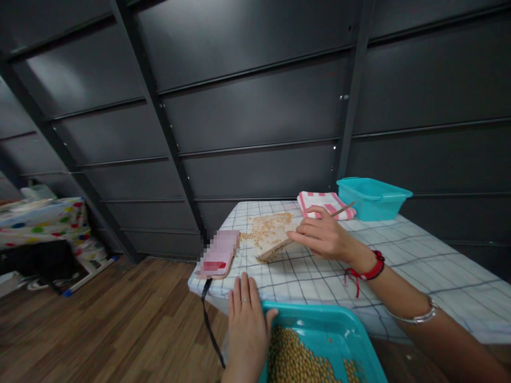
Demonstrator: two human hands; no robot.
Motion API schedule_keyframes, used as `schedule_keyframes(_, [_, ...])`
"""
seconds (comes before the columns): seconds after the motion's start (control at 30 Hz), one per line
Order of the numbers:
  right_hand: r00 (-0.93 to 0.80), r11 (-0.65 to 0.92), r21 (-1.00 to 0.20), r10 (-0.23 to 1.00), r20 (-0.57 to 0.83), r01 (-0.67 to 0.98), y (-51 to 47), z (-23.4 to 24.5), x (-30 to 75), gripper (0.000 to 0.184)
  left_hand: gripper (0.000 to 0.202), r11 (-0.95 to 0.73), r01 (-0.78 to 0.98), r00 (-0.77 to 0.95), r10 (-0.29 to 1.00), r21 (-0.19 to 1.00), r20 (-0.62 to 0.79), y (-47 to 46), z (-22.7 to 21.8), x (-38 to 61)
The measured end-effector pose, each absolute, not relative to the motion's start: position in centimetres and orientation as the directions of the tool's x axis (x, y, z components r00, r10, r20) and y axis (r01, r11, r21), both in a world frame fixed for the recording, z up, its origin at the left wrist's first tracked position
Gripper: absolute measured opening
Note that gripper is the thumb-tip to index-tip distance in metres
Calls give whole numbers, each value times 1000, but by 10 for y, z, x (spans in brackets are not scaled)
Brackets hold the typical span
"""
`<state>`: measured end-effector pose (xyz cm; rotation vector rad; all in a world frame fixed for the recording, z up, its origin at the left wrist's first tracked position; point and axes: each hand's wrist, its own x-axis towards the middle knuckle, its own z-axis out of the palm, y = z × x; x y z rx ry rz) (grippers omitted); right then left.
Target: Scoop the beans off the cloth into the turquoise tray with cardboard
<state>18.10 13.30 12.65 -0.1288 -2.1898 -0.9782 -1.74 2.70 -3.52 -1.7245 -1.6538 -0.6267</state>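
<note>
My right hand [321,234] is closed around a thin wooden strip [275,249], which slants down to the left onto the tablecloth. Beside the strip lies a spread of yellowish beans and pale crumbs [267,229]; darker bits sit under its low end. My left hand [247,324] lies flat with fingers stretched over the table's front edge, its thumb at the rim of a turquoise basin [319,309]. Inside the basin are many round tan beans [297,356]. The basin's near part is cut off by the frame.
A phone with a pink case [219,255] and a black strap [207,319] lies at the table's left edge. Behind are a folded pink-and-white towel [305,201] and a second turquoise basin [377,207]. A dark panelled wall [255,117] rises behind the checked tablecloth [419,266].
</note>
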Motion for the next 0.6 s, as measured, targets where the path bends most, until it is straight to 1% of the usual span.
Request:
schedule_keyframes(0.27, [-728,724,588,-175,663,361,134,123,178,27,60,-3,991,92,730,-131,677,24,-33,-21])
schedule_keyframes(0.47, [-727,747,558,-148,671,362,126,124,189,29,59,16,990,84,733,-140,675,22,-30,-23])
schedule_keyframes(0.6, [-700,762,519,-123,704,388,123,123,194,33,61,10,988,99,723,-153,684,21,-30,-23])
